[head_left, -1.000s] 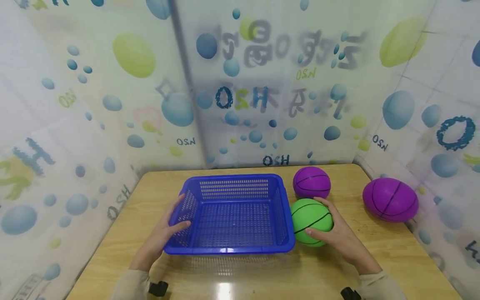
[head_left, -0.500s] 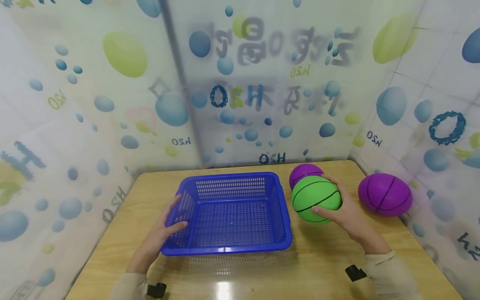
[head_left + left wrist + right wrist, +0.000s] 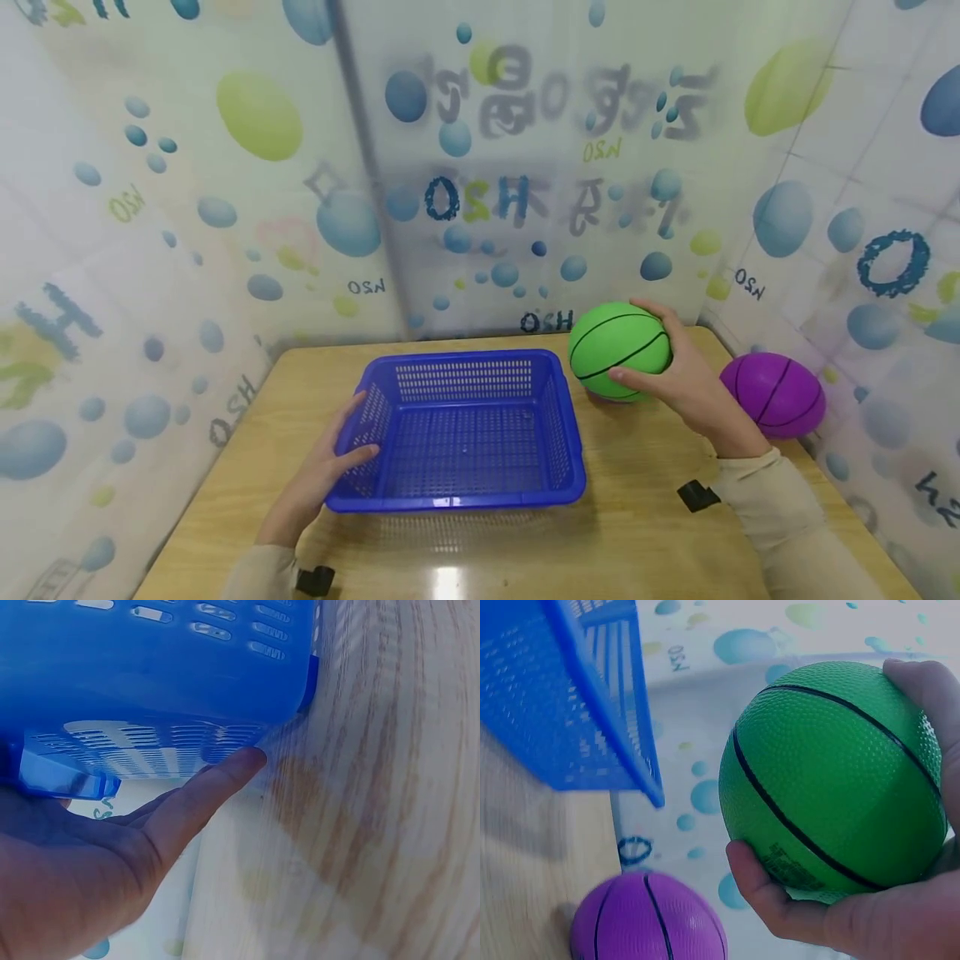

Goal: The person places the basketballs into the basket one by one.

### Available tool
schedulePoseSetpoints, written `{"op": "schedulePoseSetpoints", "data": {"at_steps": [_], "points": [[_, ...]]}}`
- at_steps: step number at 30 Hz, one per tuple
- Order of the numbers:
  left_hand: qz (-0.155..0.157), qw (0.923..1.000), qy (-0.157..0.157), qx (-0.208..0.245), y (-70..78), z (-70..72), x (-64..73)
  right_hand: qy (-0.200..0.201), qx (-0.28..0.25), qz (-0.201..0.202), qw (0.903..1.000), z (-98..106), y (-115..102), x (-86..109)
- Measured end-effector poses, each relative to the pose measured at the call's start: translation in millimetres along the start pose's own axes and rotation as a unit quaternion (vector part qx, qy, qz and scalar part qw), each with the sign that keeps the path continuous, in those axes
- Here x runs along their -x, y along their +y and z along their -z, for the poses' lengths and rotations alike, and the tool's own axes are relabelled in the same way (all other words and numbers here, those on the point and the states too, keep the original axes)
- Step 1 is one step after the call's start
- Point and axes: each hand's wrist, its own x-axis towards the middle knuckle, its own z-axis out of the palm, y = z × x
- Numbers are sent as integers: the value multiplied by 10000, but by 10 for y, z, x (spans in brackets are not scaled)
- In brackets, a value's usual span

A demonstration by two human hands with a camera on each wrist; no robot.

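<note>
A blue perforated plastic basket (image 3: pixel 465 450) sits on the wooden table. My left hand (image 3: pixel 318 471) holds its left side, thumb over the rim; in the left wrist view, fingers (image 3: pixel 202 795) lie along the outside of the basket wall. My right hand (image 3: pixel 682 379) grips a green toy basketball (image 3: pixel 618 350), thumb and fingers spread round it. That ball is raised beyond the basket's back right corner. In the right wrist view a purple toy basketball (image 3: pixel 649 922) rests below it, apart from the green one; the head view hides nearly all of it.
Another purple ball (image 3: pixel 774 396) lies at the table's right edge, near the wall sheet. Patterned curtain sheets (image 3: pixel 480 250) enclose the table (image 3: pixel 637 533) at the back and both sides.
The right hand has lifted the green ball from beside the basket, moving it up and away toward the back, in front of the nearer purple ball. Left hand and basket stay put.
</note>
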Motion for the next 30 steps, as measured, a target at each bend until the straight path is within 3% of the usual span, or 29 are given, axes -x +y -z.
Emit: {"op": "schedulePoseSetpoints", "data": {"at_steps": [9, 16, 21, 30], "points": [[-56, 10000, 0, -59, 7, 5, -18, -379, -318, 229, 9985, -395, -208, -259], [-31, 10000, -18, -41, 8, 1, 0, -727, -634, 807, 9921, -705, -501, -381], [-33, 10000, -24, -4, -19, -4, 3, -973, -1174, 669, 9860, -830, -634, -419], [-146, 9999, -35, -56, -4, 7, -18, -1253, -537, 856, 9870, -929, -542, -396]]}}
